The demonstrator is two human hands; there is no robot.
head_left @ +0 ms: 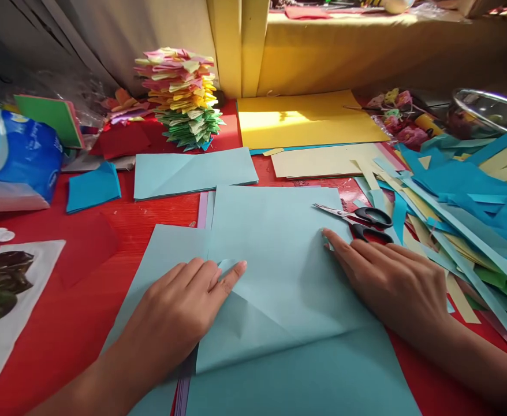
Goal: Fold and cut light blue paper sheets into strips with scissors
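A light blue sheet of paper [275, 231] lies before me, its near part curling up over more light blue paper [305, 375]. My left hand [179, 300] has its fingers curled at the sheet's left edge, thumb laid on top, and a small bit of paper lifts beside the thumb. At the right edge, my right hand [392, 277] pinches the sheet between index finger and thumb; its other fingers are bent over the table. Black-handled scissors [353, 218] rest just beyond my right hand, their blades open a little and overlapping the sheet.
Cut paper strips [461, 219] heap on the right, near a metal bowl [491, 112]. Folded light blue paper [193, 170], yellow paper [309, 124] and a stacked folded-paper piece [184, 98] stand behind. A blue plastic pack [32, 156] sits left on the red table [84, 254].
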